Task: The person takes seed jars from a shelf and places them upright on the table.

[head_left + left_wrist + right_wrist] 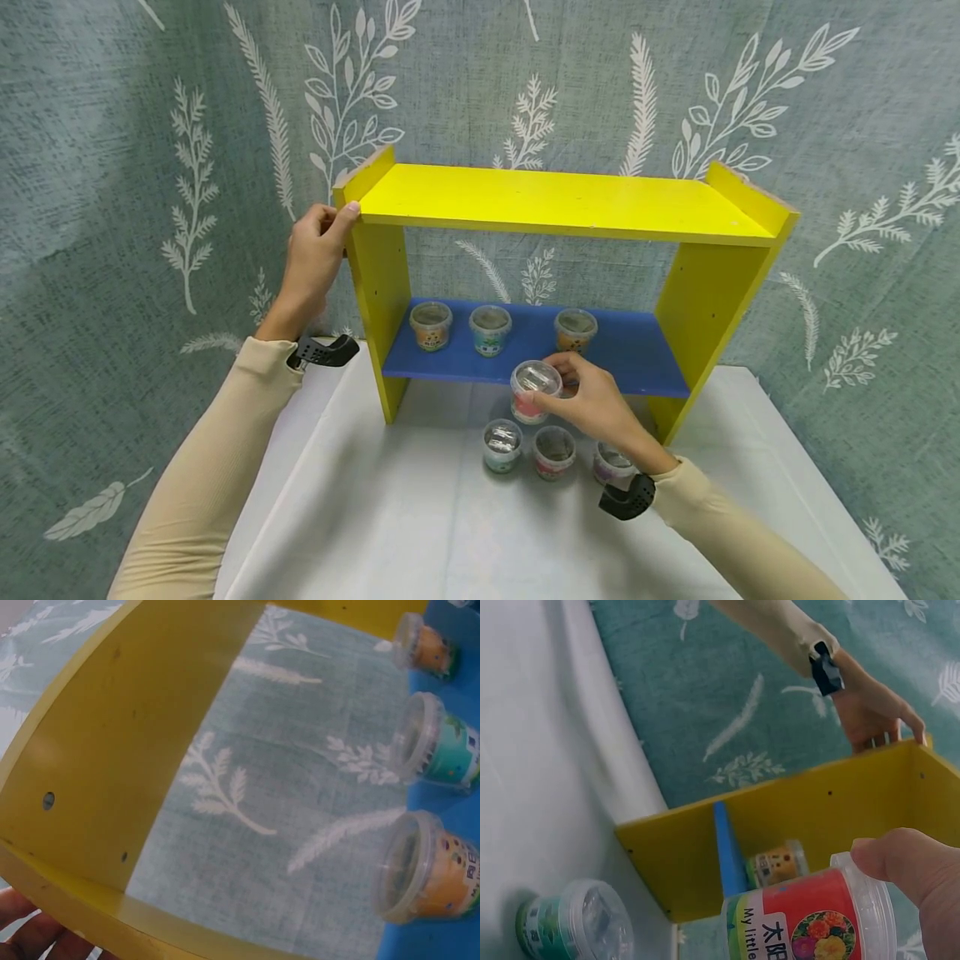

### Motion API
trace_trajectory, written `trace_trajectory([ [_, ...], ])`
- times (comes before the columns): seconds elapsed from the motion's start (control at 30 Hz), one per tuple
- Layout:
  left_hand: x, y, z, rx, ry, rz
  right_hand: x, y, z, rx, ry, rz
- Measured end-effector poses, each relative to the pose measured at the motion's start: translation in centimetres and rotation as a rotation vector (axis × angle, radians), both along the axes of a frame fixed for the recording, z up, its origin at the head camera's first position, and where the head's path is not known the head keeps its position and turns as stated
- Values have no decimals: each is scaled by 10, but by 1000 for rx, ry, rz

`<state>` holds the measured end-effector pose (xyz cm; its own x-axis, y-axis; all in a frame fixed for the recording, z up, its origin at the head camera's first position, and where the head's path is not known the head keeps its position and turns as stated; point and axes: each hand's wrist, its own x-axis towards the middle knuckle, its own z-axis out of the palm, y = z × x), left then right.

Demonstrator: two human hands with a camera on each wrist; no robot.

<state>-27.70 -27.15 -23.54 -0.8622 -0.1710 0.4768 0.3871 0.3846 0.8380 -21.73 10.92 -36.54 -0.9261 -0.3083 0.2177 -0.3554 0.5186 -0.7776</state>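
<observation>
My right hand (592, 400) pinches a red-labelled cup (534, 392) by its clear lid, holding it above the white counter (390, 517), just in front of the blue lower shelf (637, 354). My left hand (315, 258) curls round the top left corner of the yellow rack (555, 200). I see three lidded cups (489, 329) standing in a row on the blue shelf, and three more (553, 452) sitting on the counter below my right hand.
</observation>
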Motion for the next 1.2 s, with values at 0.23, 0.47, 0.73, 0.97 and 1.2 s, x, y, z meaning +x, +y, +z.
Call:
trace_trajectory([
  [0.23,1,0,0,2,-1,0,0,-12,-3,-8,0,26],
  [0.47,1,0,1,8,-4,2,1,-26,-7,-28,-5,62],
  [0.73,2,1,2,7,-3,-5,2,-40,-14,-65,-33,96],
  [0.97,1,1,2,5,-6,-4,0,-51,-20,-71,3,119],
  [1.2,1,2,2,-6,-8,2,0,-59,-25,-87,5,131],
])
